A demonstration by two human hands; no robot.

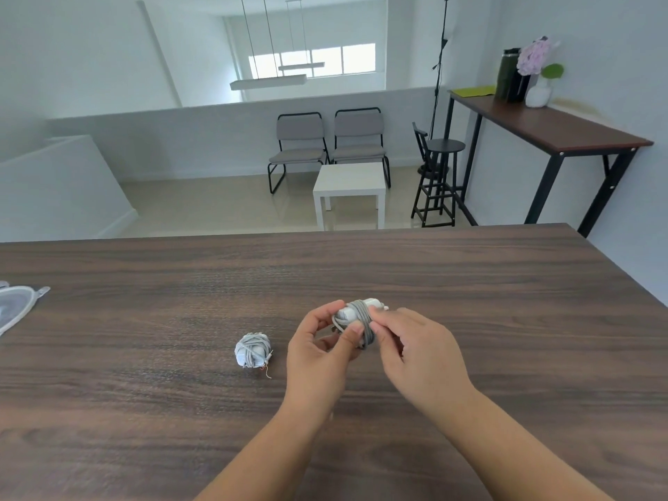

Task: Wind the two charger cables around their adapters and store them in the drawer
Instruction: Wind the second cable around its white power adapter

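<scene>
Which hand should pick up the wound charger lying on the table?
Left, probably. The left hand is nearer the wound white charger bundle on the dark wood table; the right hand could keep holding the grey-corded white adapter.

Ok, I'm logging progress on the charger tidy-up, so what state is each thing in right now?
Held charger: cable wound round its adapter, gripped above the table by both hands.
Second charger: fully wound, lying alone on the table, a thin cable end sticking out.
Left hand: pinching the held charger.
Right hand: fingers on the cable wraps.
Drawer: not in view.
</scene>
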